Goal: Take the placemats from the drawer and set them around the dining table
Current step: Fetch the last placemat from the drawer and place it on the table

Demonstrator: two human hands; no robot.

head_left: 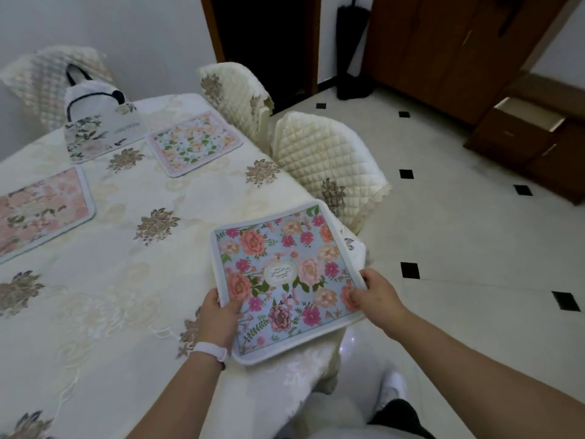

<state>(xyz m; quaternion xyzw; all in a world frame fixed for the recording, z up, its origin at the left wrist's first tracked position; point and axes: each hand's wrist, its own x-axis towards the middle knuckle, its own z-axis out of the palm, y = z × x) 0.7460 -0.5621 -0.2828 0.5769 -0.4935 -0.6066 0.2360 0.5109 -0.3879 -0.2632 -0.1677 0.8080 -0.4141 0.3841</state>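
A blue floral placemat (285, 274) lies at the near right corner of the dining table (126, 296), its right part past the table's edge. My left hand (218, 315) grips its left edge, thumb on top. My right hand (376, 293) pinches its right edge. A pink floral placemat (38, 210) lies at the table's left side. A pale green and pink placemat (193, 142) lies at the far right side. Another floral placemat (91, 144) sits at the far end under a white bag (95, 103). The open drawer (528, 117) is in a wooden cabinet at the right.
Two chairs with quilted cream covers (323, 163) (234, 90) stand along the table's right side, a third (47, 74) at the far end. Tiled floor (459, 248) spreads to the right. A dark doorway (266, 42) and wooden wardrobe (443, 42) are at the back.
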